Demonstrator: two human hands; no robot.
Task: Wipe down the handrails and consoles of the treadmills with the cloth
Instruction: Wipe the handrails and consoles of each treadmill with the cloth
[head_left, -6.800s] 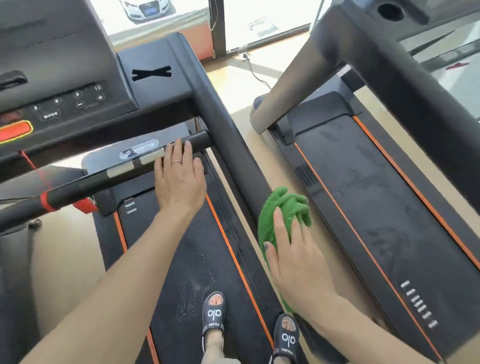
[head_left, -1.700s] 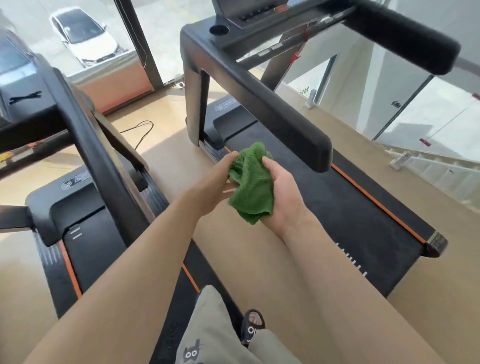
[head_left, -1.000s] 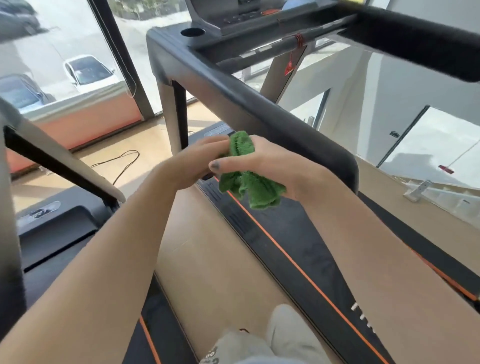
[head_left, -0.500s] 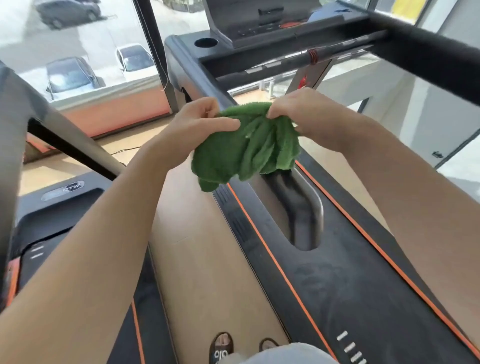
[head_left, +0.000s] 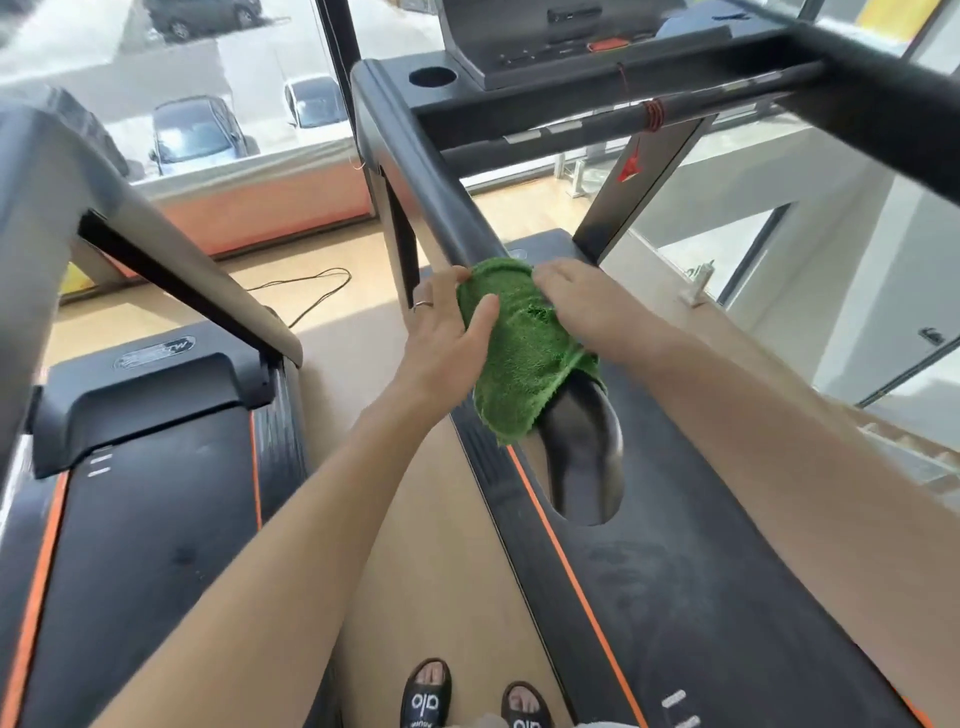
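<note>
Hands at centre frame wrap a green cloth (head_left: 524, 348) over a black treadmill handrail (head_left: 441, 208): left hand (head_left: 447, 332) grips its left edge, right hand (head_left: 587, 306) presses down, fingers hidden. Black slides (head_left: 426, 696) at bottom read "alo".

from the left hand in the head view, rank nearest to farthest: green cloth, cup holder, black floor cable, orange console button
1. green cloth: held by the left hand, draped over the handrail.
2. black floor cable: on the floor, left.
3. cup holder: console corner, ahead.
4. orange console button: farther right, on the console.
</note>
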